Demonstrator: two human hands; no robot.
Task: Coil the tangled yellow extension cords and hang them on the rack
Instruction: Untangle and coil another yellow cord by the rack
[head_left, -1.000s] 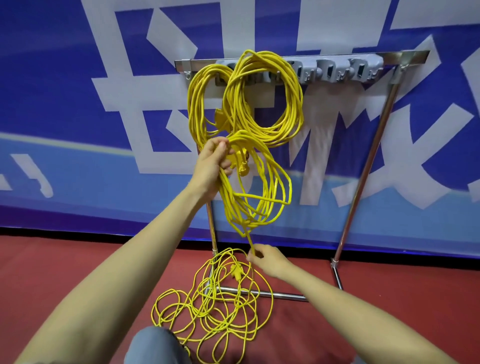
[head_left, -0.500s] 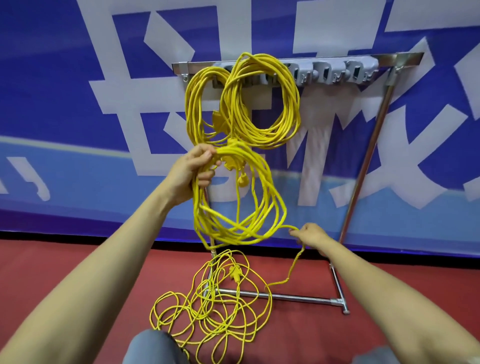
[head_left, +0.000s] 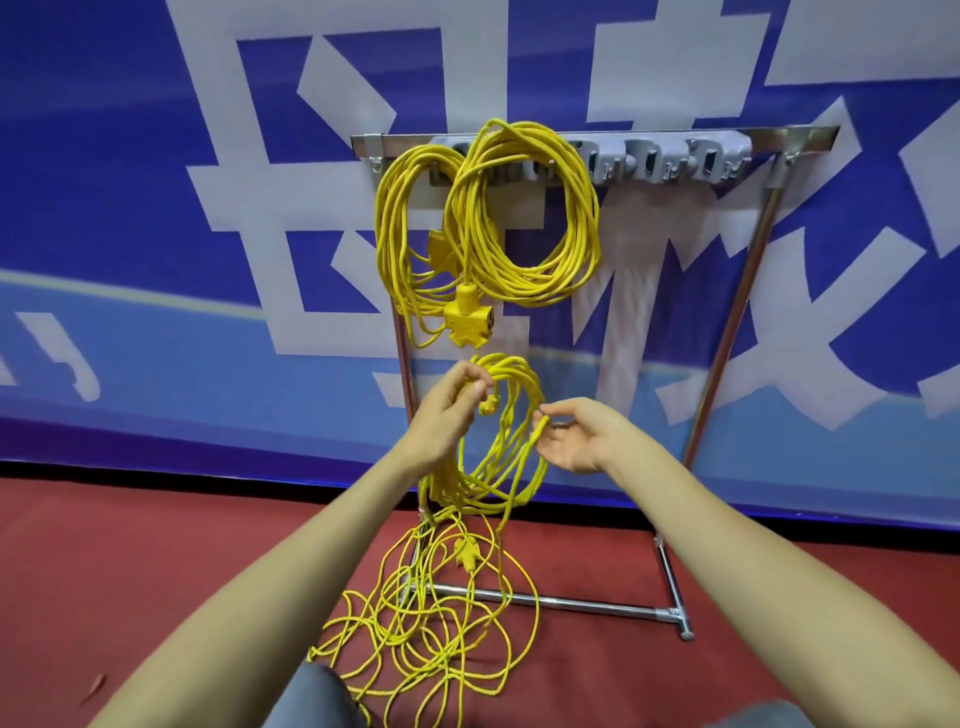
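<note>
Two coiled yellow cords (head_left: 524, 218) hang from the grey hooks of the metal rack (head_left: 670, 156), with a yellow multi-socket end (head_left: 467, 322) dangling below them. My left hand (head_left: 447, 410) grips the top of a half-made coil (head_left: 498, 441) in front of the rack's left post. My right hand (head_left: 576, 434) pinches a strand of the same cord at the coil's right side, palm turned up. The rest of this cord trails down into a tangled heap (head_left: 431, 629) on the red floor, with a plug (head_left: 465, 553) lying in it.
The rack's base bar (head_left: 587, 605) lies on the red floor (head_left: 130, 561) under the heap's far side. A blue and white banner (head_left: 156, 208) covers the wall behind. Grey hooks (head_left: 711, 161) at the rack's right end carry nothing. My knees show at the bottom edge.
My right hand has come up from low on the right to the coil, bringing a strand with it. My left hand and the coil sit lower in view; the camera tilted down.
</note>
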